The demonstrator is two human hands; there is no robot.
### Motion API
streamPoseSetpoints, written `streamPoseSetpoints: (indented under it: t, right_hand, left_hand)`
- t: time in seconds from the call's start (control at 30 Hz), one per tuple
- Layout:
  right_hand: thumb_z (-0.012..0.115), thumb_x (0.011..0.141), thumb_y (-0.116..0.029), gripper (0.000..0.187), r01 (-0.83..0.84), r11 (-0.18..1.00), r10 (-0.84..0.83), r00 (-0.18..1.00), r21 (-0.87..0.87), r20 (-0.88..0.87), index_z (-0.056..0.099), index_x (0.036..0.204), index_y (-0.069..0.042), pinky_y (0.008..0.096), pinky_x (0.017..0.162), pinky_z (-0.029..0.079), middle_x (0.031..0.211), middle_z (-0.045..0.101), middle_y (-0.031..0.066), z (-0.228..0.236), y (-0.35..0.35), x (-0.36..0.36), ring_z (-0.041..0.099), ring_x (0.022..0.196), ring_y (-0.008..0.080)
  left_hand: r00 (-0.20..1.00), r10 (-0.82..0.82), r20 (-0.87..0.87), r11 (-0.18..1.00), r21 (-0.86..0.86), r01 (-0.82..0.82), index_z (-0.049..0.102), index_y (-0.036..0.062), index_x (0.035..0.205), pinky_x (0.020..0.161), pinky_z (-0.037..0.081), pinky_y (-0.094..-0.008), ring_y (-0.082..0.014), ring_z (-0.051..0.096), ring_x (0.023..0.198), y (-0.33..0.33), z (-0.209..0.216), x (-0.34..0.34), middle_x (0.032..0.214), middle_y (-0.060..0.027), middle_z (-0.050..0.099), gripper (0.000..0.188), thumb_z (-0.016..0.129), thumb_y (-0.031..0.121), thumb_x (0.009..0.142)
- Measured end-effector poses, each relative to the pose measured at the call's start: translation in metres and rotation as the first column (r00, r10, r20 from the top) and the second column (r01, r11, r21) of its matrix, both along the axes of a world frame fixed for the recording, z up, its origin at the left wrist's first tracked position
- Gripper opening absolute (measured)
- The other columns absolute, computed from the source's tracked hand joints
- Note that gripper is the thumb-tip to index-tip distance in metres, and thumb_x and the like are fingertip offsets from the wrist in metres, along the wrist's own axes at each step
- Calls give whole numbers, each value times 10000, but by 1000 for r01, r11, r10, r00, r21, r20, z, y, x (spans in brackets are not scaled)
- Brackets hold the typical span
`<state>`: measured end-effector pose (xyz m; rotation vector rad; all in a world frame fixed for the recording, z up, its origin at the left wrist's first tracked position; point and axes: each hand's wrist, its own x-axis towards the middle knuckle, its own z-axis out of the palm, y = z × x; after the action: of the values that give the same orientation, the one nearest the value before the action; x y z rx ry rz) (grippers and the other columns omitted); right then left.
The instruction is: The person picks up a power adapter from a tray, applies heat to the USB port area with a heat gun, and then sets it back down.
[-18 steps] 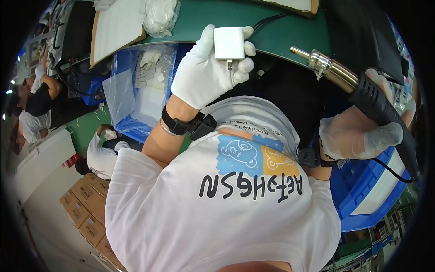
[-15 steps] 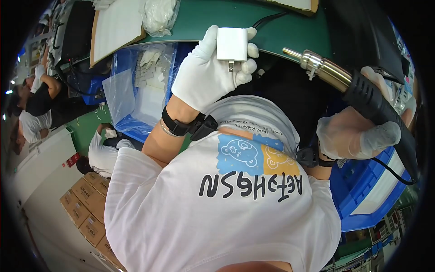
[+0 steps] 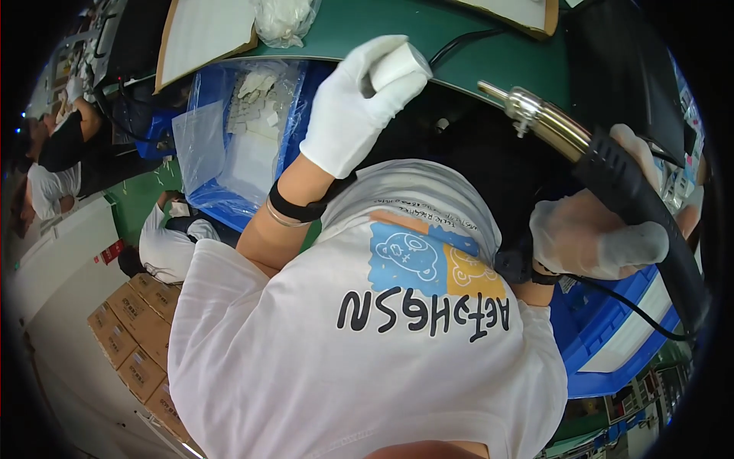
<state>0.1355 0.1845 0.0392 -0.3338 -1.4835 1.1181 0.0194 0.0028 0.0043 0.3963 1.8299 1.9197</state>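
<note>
Your left hand (image 3: pixel 348 115), in a white cloth glove, has just rolled over: the small white plastic block-shaped charger (image 3: pixel 397 65) no longer shows you its broad face and metal prongs, but one smooth end, and the prongs are out of sight. You grip it between thumb and fingers just over the front edge of the green tabletop (image 3: pixel 344 27). I judge that this turn brings a different side round toward the tool on your right.

Your right hand (image 3: pixel 592 237), in a thin whitish glove, is wrapped around the black ribbed handle of the hot-air gun with a silver metal barrel (image 3: pixel 562 128), much as a moment ago. Its narrow nozzle (image 3: pixel 493 89) points left, near the charger but not touching it. I cannot tell whether the gun is running.
</note>
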Motion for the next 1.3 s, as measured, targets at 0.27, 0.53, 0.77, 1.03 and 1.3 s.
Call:
streamPoseSetpoints:
  t: [0.27,0.53,0.77,1.03,1.3]
  right_hand:
    - [450,906,-567,638,-46,996,37,991,-71,-125,610,1036,37,348,755,564,837,682,207,-10,0,-1,683,741,267]
    - [431,914,-567,648,-17,998,11,994,-54,-106,543,1151,25,340,714,567,852,670,226,-1,-15,-16,674,732,239]
    - [412,939,-528,564,-34,999,34,993,-1,-112,543,1172,-32,316,703,556,944,648,219,4,-13,-19,655,780,237]
    - [370,979,-450,503,-166,982,176,979,95,-103,567,1145,-17,297,701,561,1013,638,200,-8,36,16,651,833,262]
    - [361,990,-409,493,-167,985,163,984,-44,-75,552,1149,17,300,730,562,1030,632,238,12,33,1,666,880,278]
  left_hand:
    - [711,-12,-703,946,-238,-220,472,46,1230,788,522,-291,-175,637,893,-9,-5,-7,1057,-101,633,685,835,110,653]
    - [834,48,-549,982,-126,-140,420,68,1274,797,522,-284,-178,643,908,-13,-1,-9,1036,-95,646,755,835,86,643]
    - [872,19,-490,964,-222,-145,529,71,1160,789,519,-291,-173,636,912,-25,12,-5,1014,-81,646,592,829,118,652]
    - [918,-2,-397,958,-265,-113,580,76,1139,863,486,-304,-200,607,990,-78,41,-43,1054,-99,623,457,765,214,744]
    - [790,-6,-614,847,-423,-322,589,80,1179,877,471,-305,-219,600,1006,-147,71,-108,1087,-132,622,463,700,332,806]
